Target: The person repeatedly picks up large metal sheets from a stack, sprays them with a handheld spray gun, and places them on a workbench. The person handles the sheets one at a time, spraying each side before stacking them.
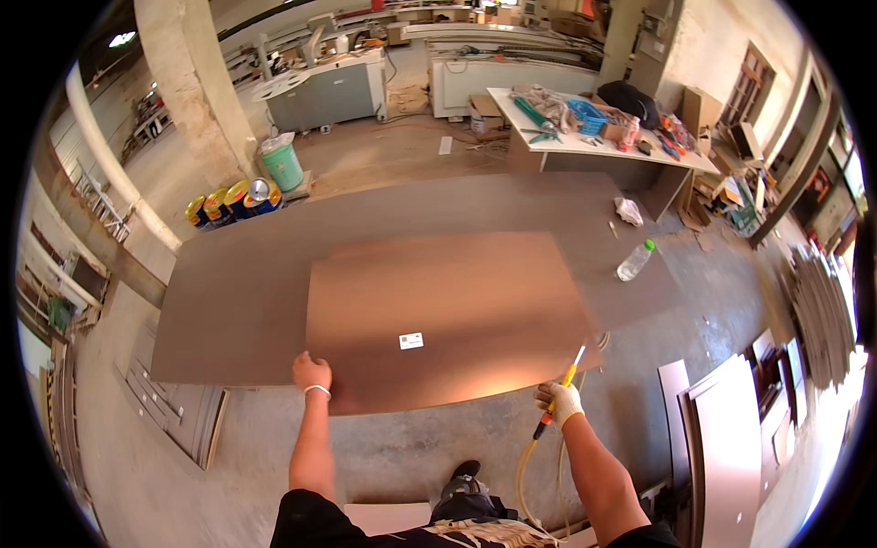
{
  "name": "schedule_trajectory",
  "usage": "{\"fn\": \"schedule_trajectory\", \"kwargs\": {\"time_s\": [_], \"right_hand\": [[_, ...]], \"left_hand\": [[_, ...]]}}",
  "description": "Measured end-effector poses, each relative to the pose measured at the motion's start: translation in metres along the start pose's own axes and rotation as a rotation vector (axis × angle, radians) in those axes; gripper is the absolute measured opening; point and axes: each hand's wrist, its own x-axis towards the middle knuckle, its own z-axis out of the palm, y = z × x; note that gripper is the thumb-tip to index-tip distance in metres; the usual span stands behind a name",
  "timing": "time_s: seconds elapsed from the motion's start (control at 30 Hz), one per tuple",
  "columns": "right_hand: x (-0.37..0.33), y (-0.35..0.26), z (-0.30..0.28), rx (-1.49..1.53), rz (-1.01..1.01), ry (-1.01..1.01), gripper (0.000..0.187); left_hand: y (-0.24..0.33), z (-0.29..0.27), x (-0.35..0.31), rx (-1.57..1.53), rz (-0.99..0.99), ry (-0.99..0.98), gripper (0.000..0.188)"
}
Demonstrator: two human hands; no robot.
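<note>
Currently rests the left hand [312, 371] at the left edge of a brown panel [448, 301], close to the near corner, fingers curled; cannot tell from this view whether gripping or merely touching. Wears a white band [317, 391] on that wrist. Wraps the white-gloved right hand [560, 400] around a yellow blow gun [569, 375], slim metal nozzle [581, 353] pointing away over the panel's near-right corner. Trails a pale yellow hose [522, 475] from the gun down toward the body. Has the panel flat on a larger brown table [219, 301], jutting past the near edge, with a small white label [411, 341] on top. Sees, right of the panel, a clear bottle [634, 263] with a green cap and, farther back, a crumpled white wad [628, 212]. Faces paint cans [238, 196] and a green bucket [283, 166] beyond the far-left edge, and a white table [507, 102] with a blue basket [587, 116] beyond the far right. Has stacked boards [731, 438] at the lower right.
</note>
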Motion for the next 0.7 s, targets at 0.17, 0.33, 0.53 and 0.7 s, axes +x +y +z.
{"fn": "schedule_trajectory", "kwargs": {"time_s": [0.17,0.33,0.53,0.7], "right_hand": [[-0.028,0.03,-0.052,-0.207,0.072,0.1,0.04],[-0.092,0.09,-0.125,-0.153,0.157,0.102,0.04],[-0.197,0.187,-0.22,-0.059,0.253,0.377,0.037],[-0.297,0.307,-0.267,-0.143,0.359,0.468,0.029]], "left_hand": [[0.166,-0.008,-0.115,-0.371,0.954,-0.471,0.046],[0.195,0.049,-0.167,0.096,1.04,-0.52,0.092],[0.214,0.075,-0.144,0.21,1.052,-0.502,0.102],[0.237,0.085,-0.144,0.241,1.095,-0.437,0.086]]}}
